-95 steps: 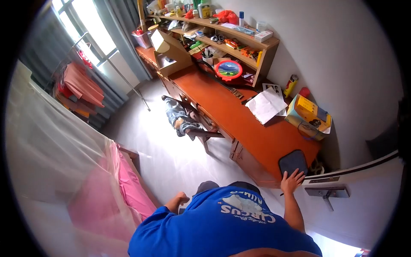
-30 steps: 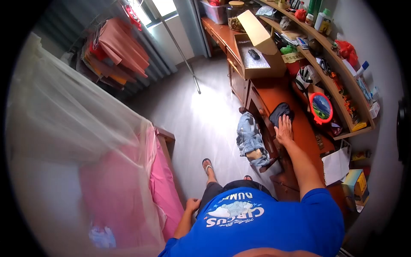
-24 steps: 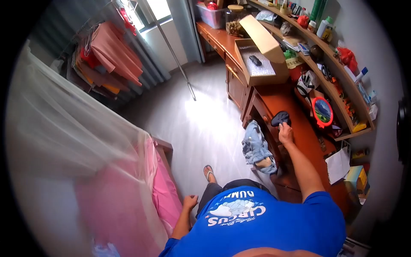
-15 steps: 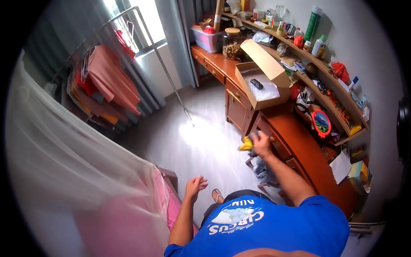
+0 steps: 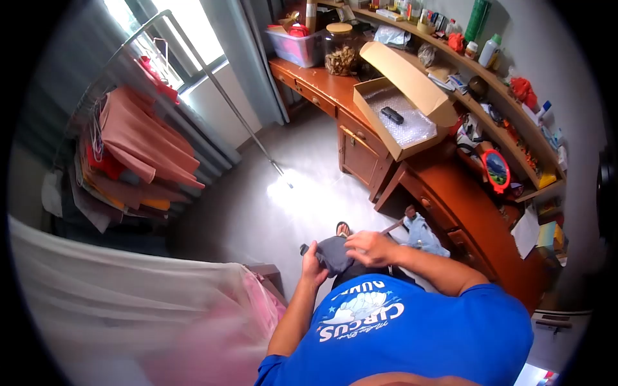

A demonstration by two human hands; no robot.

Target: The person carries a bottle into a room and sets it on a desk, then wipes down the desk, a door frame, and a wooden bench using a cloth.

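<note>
A dark grey cloth [image 5: 333, 255] is held between both hands in front of my body, low over the floor. My left hand [image 5: 313, 265] grips its left edge, with the thumb up. At its right side, my right hand [image 5: 368, 248] has curled fingers pinching the cloth. The yellow side of the cloth does not show. To the right, light blue denim [image 5: 421, 235] hangs on a chair beside the desk [image 5: 450, 193].
An open cardboard box [image 5: 402, 151] with bubble wrap and a black object stands on the desk. Behind it are a lidded jar [image 5: 341, 56] and a crowded shelf [image 5: 496, 132]. Clothes [image 5: 145, 138] hang on a rack at left. A netted bed [image 5: 212, 321] stands lower left.
The right hand has brought the cloth off the desk and down in front of my body. My left hand has moved up and taken hold of it. The yellow part has gone out of sight.
</note>
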